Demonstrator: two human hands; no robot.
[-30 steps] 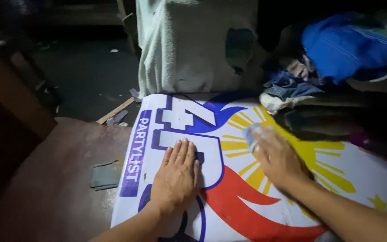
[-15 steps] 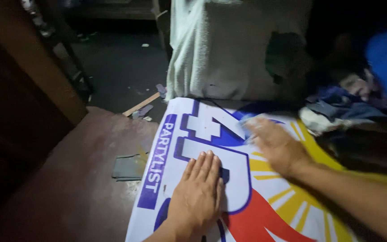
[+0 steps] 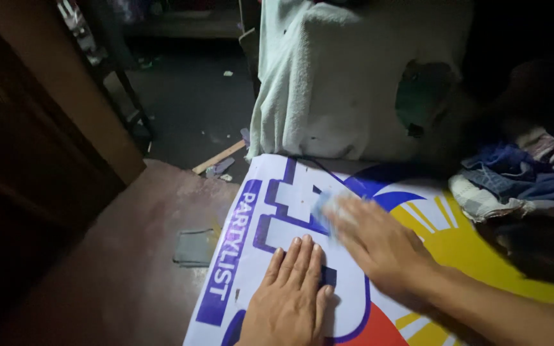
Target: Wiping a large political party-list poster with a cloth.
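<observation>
Since a second ago the right hand (image 3: 379, 247) has slid left across the banner (image 3: 482, 256), from the yellow sun rays over to the big blue shapes. It is blurred. Under its fingertips sits a small pale thing, maybe a rag (image 3: 329, 206), pressed on the banner. I cannot tell if the fingers grip it or just push it flat. The left hand (image 3: 290, 301) has stayed flat, fingers straight and close together, palm down on the banner just beside the right hand.

What could go wrong? The rag could slip out from under the fingers if the hand moves fast. The banner could bunch up or slide if the flat hand lifts off. The hands are very close, so they could bump.

The banner is white with blue, yellow and red shapes. It lies over a dull reddish top (image 3: 129, 269), and a small grey scrap (image 3: 193, 248) rests on that top near the banner edge. Behind hangs a pale towel (image 3: 335, 83) with a hole. Crumpled clothes (image 3: 514, 179) lie to the right. The floor (image 3: 187, 109) is dark, with bits of litter and a wood stick (image 3: 219, 157).
</observation>
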